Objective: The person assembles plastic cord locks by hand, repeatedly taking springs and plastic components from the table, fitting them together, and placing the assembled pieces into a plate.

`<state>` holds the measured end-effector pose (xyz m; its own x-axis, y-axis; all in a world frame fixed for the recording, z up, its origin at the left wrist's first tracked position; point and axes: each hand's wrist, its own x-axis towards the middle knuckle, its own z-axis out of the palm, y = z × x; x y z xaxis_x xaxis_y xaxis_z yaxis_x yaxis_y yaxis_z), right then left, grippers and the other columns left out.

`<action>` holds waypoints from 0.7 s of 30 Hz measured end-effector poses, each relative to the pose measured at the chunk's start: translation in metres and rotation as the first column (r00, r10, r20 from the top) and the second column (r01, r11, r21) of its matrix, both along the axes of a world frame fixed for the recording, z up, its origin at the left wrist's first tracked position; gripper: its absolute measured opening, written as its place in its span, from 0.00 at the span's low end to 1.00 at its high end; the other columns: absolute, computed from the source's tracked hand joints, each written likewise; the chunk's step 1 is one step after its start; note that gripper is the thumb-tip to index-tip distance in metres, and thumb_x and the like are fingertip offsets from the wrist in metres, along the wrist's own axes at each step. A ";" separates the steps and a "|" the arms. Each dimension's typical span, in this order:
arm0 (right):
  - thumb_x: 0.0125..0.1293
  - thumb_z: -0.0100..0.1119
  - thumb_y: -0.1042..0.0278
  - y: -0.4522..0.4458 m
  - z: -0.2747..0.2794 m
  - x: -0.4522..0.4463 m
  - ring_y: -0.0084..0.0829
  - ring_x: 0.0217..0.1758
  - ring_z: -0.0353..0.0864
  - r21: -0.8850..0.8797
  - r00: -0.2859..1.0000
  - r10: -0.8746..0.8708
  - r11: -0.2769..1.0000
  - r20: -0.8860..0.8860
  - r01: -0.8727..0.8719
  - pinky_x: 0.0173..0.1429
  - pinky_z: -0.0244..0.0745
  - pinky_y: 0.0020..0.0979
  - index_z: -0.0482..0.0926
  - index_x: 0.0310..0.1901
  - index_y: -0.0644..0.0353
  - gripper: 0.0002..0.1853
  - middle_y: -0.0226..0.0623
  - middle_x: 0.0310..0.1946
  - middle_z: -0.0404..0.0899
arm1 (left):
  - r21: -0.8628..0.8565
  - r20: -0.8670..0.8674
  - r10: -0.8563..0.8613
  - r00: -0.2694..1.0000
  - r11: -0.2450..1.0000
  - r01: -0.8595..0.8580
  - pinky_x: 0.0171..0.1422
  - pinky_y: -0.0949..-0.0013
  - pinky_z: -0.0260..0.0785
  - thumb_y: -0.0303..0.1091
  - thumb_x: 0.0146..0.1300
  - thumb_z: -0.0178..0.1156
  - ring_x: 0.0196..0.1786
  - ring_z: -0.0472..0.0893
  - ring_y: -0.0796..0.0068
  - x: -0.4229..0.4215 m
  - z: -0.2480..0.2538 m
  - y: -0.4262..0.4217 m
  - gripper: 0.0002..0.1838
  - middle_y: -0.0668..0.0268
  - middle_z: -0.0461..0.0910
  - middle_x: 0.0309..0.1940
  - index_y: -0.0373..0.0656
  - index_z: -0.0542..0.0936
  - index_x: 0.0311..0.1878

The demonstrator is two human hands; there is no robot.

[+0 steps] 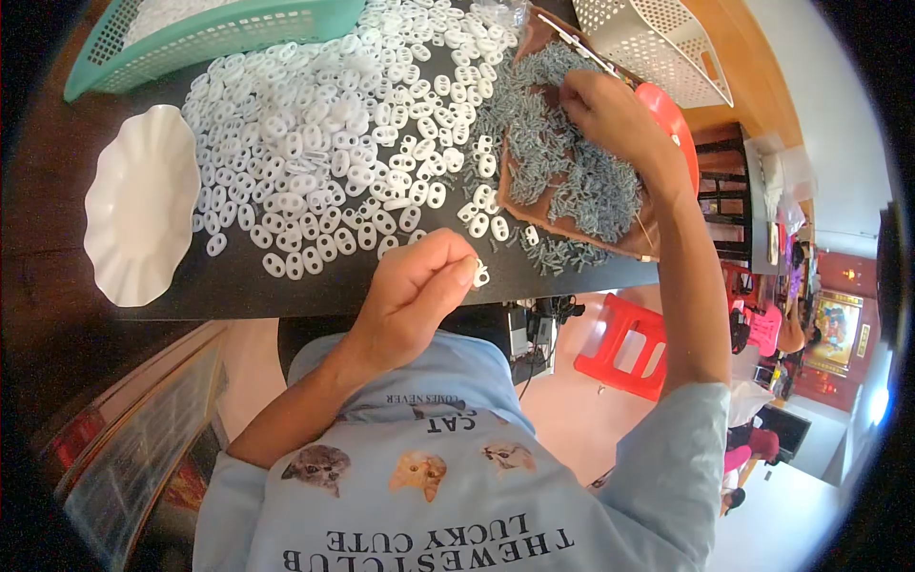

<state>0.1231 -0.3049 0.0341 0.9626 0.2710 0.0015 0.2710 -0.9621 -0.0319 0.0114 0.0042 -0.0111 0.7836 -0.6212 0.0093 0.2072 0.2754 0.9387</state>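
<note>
My left hand [416, 295] pinches a small white plastic piece [481, 275] between thumb and fingertips, just over the table's front edge. To its upper right, my right hand [606, 112] is over the pile of small grey screw-like parts [562, 143] on a brown tray [516, 187]. Its fingers are drawn together, and their tips are hidden at the pile. A large spread of white oval pieces with two holes [295, 143] covers the middle of the dark table [229, 296].
A white wavy-edged dish [143, 205] lies at the left. A green basket [205, 43] stands at the back left, a white perforated basket [658, 48] at the back right. Beyond the table are a red stool [624, 348] and people in the far right background.
</note>
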 end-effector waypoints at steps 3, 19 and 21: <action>0.62 0.54 0.66 0.000 0.001 0.004 0.54 0.40 0.79 -0.035 1.000 0.011 0.999 -0.014 -0.011 0.45 0.73 0.51 0.77 0.34 0.64 0.09 0.53 0.33 0.80 | -0.013 -0.010 -0.008 1.000 1.000 0.008 0.29 0.78 0.54 0.31 0.71 0.48 0.25 0.61 0.87 0.000 0.000 0.000 0.09 0.74 0.65 0.24 0.39 0.72 0.34; 0.54 0.57 0.71 0.005 0.016 0.000 0.37 0.27 0.76 0.154 0.998 0.017 0.988 0.065 -0.027 0.34 0.70 0.37 0.75 0.34 0.66 0.08 0.46 0.23 0.74 | 0.004 -0.036 -0.014 0.999 1.000 0.014 0.28 0.79 0.54 0.32 0.71 0.49 0.25 0.61 0.87 -0.001 0.000 0.001 0.09 0.74 0.66 0.24 0.39 0.73 0.35; 0.56 0.56 0.72 0.006 0.016 0.000 0.35 0.27 0.77 0.146 0.998 0.017 0.989 0.056 -0.026 0.34 0.71 0.36 0.75 0.35 0.66 0.07 0.44 0.23 0.75 | 0.002 -0.024 -0.001 1.000 1.000 0.001 0.27 0.79 0.53 0.32 0.71 0.48 0.24 0.61 0.88 -0.001 -0.002 0.001 0.09 0.74 0.66 0.24 0.39 0.73 0.35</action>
<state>0.1235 -0.2989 0.0498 0.9539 0.2846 0.0953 0.2967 -0.9421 -0.1563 0.0104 0.0048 -0.0126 0.7828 -0.6222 -0.0106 0.2301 0.2736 0.9339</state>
